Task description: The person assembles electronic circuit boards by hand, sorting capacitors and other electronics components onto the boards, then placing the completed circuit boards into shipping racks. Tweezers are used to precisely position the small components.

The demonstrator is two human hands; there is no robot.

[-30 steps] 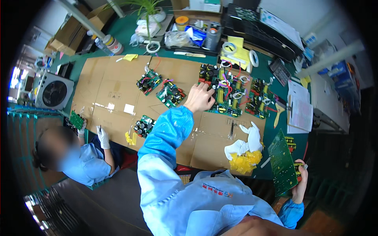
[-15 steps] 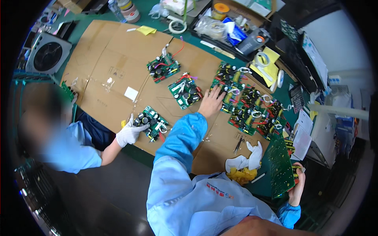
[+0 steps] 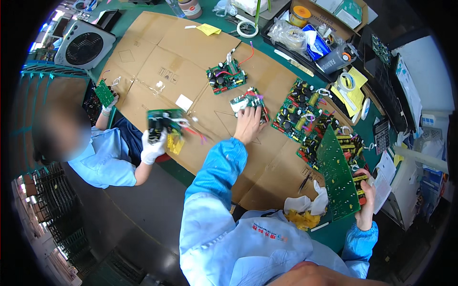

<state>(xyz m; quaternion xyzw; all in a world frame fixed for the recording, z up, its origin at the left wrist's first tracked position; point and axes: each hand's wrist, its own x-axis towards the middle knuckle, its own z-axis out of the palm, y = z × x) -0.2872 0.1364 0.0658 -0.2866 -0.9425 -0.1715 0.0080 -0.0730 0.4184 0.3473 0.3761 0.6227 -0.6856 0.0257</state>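
My left hand (image 3: 249,125) reaches over the middle of the cardboard, its fingers bent over the near edge of a small green circuit board (image 3: 248,101) with white and red wires. The fingertips are partly hidden among the parts. At the right, my right hand (image 3: 366,205) grips the edge of a large green circuit board (image 3: 338,176). This board stands tilted on edge, its solder side toward me and yellow-and-black components on its far side. Behind it, several populated circuit boards (image 3: 298,112) sit close together, partly hidden by the raised board.
Across at the left, a co-worker's gloved hand (image 3: 153,147) holds a circuit board (image 3: 164,125); their other hand holds another board (image 3: 104,93). One more board (image 3: 226,75) lies on the cardboard (image 3: 157,57). White gloves (image 3: 310,202) and tweezers (image 3: 304,182) lie near me.
My left hand has moved left from the board cluster onto the small board. The large board in my right hand has come nearer the cluster. The co-worker has lifted a board. The view has shifted.
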